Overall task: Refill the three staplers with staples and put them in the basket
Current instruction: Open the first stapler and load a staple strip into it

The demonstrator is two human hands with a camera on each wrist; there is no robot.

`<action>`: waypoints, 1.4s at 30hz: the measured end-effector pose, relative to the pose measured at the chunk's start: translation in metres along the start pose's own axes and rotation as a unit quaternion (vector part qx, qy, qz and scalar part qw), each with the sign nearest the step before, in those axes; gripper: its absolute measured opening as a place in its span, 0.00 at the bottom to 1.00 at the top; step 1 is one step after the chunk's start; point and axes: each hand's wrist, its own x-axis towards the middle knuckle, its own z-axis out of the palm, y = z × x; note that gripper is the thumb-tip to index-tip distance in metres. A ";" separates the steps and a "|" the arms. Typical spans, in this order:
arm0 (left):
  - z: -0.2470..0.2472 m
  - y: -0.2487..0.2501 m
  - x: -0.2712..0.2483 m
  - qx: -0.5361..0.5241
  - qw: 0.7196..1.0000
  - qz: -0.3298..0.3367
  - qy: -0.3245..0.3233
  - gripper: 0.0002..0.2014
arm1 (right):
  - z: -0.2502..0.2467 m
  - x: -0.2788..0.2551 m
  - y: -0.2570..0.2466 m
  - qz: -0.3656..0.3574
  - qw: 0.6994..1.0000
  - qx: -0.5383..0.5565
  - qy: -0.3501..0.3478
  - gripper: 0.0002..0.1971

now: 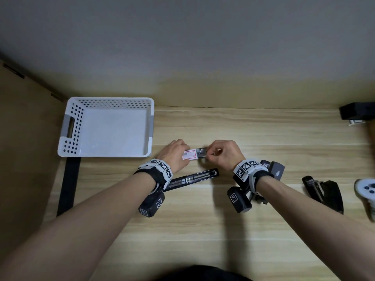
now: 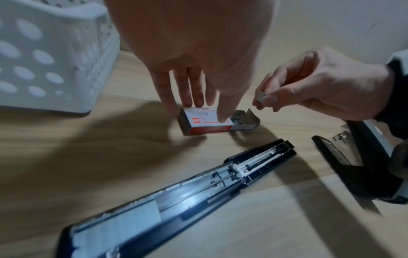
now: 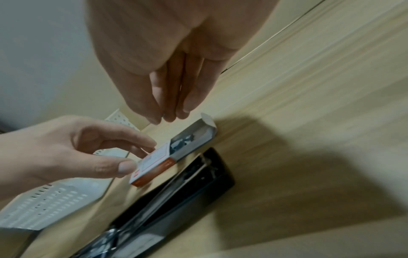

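A white and red staple box [image 1: 189, 155] [image 2: 207, 124] [image 3: 154, 165] lies on the wooden table, its grey inner tray [image 1: 202, 153] [image 3: 194, 137] slid out to the right. My left hand [image 1: 187, 154] [image 2: 205, 111] [image 3: 137, 157] pinches the box sleeve. My right hand [image 1: 211, 154] [image 3: 167, 117] pinches a short strip of staples [image 2: 262, 96] just above the tray. A black stapler [image 1: 194, 177] [image 2: 176, 192] lies unfolded flat in front of the box, magazine bare. Another black stapler [image 1: 322, 191] [image 2: 357, 160] lies open at the right. The white perforated basket [image 1: 70, 126] [image 2: 55, 52] stands at the back left.
A black boxy object [image 1: 357, 113], possibly a stapler, sits at the back right by the wall. A white controller [image 1: 365, 189] lies at the right edge. A black strip [image 1: 68, 185] runs down from the basket's front. A wall closes the table's far side.
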 end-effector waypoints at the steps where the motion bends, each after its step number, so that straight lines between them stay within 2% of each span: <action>1: -0.001 0.000 -0.005 -0.009 1.000 0.004 0.008 0.18 | 0.003 -0.003 -0.002 0.008 1.000 0.016 0.002 0.03; 6: 0.004 -0.005 -0.039 -0.051 0.998 -0.021 0.041 0.16 | 0.021 -0.020 -0.013 0.015 0.999 0.037 -0.003 0.05; 11: 0.013 -0.019 -0.081 -0.089 0.993 -0.043 0.063 0.13 | 0.043 -0.037 -0.020 -0.012 0.999 0.014 -0.030 0.13; 14: 0.021 -0.029 -0.103 -0.098 0.990 -0.066 0.072 0.12 | 0.053 -0.046 -0.025 -0.028 0.997 -0.030 -0.063 0.07; 19: 0.034 -0.035 -0.128 -0.066 0.994 -0.084 0.037 0.15 | 0.066 -0.055 -0.036 0.010 0.995 -0.051 -0.080 0.05; 23: 0.043 -0.035 -0.134 -0.038 0.993 -0.104 0.035 0.09 | 0.074 -0.056 -0.039 0.008 0.996 -0.059 -0.073 0.10; 26: 0.047 -0.036 -0.133 -0.027 0.991 -0.125 0.045 0.08 | 0.078 -0.056 -0.044 -0.018 0.994 -0.081 -0.075 0.08; 33: 0.053 -0.040 -0.128 -0.021 0.985 -0.165 0.054 0.07 | 0.094 -0.056 -0.041 -0.122 0.987 -0.097 -0.046 0.08; 42: 0.052 -0.043 -0.124 -0.027 0.981 -0.184 0.051 0.07 | 0.102 -0.045 -0.032 -0.121 0.987 -0.091 -0.059 0.08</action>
